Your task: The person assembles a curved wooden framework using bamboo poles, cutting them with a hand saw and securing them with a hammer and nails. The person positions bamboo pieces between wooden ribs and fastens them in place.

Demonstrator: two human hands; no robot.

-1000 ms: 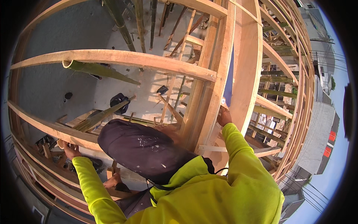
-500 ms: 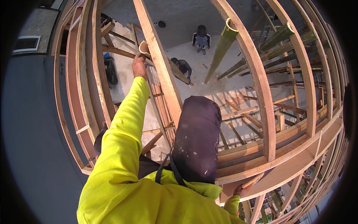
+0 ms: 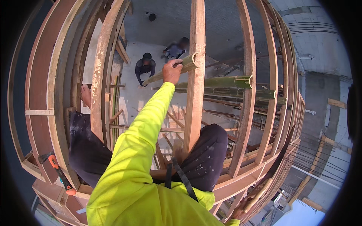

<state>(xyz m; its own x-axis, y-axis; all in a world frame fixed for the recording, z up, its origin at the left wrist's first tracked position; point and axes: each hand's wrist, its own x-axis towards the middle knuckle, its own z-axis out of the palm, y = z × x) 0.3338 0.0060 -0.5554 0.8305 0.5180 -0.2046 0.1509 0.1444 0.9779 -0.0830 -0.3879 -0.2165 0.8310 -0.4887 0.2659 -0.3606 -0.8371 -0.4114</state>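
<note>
My left hand [image 3: 172, 71] reaches forward, its fingers wrapped round the upper end of a split bamboo pole [image 3: 189, 63]. That end lies against an upright-looking wooden beam [image 3: 197, 81]. The pole slopes down to a person in dark clothes [image 3: 145, 69] far below, whose hand is at its lower end. At the lower right, my right hand [image 3: 239, 209] is closed round a pale, rounded wooden stick [image 3: 258, 196] beside the frame's outer edge; what lies beyond its fingers is partly hidden. My dark-trousered legs straddle the timber, with a bare foot [image 3: 86, 95] on a beam at left.
A hammer [image 3: 60, 174] with an orange and black handle lies on timber at the lower left. More green bamboo poles [image 3: 226, 82] lean against beams to the right. Another person [image 3: 176, 49] stands on the concrete floor below. Wide gaps between beams open onto that floor.
My view has swung to the right. The bamboo's upper end has risen and now rests by the beam, with my left hand still on it. The hammer has come into view.
</note>
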